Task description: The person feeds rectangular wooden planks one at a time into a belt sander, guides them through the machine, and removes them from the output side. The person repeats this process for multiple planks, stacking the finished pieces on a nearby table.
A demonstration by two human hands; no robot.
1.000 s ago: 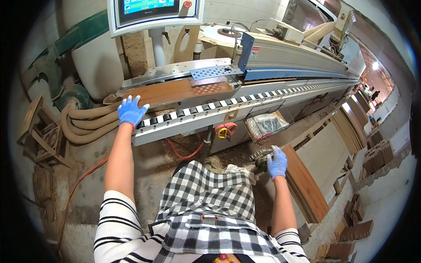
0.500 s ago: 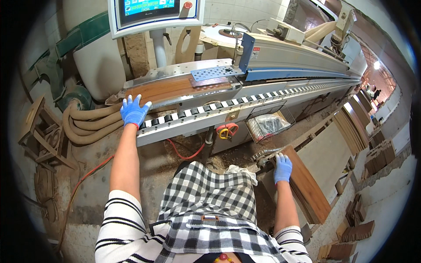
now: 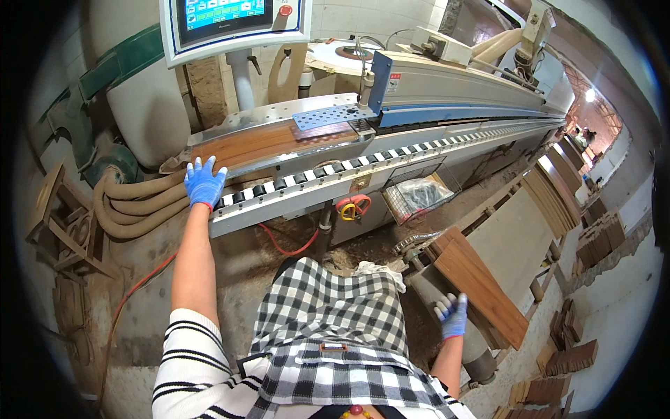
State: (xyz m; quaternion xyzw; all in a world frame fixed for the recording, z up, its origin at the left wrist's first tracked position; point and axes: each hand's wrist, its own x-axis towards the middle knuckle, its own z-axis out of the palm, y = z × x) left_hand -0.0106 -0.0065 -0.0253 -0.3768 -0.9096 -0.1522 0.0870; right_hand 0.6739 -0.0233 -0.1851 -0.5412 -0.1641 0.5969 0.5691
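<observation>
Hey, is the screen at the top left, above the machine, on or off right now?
On: the screen glows bright blue, with green and white blocks showing on it.

Your reddish-brown wood-grain board [image 3: 251, 145] lies flat and lengthwise on the machine [image 3: 460, 84] ahead of you, its right end beneath a perforated blue plate [image 3: 324, 117]. To your right, a similar long plank [image 3: 481, 288] lies askew atop a stack.
</observation>
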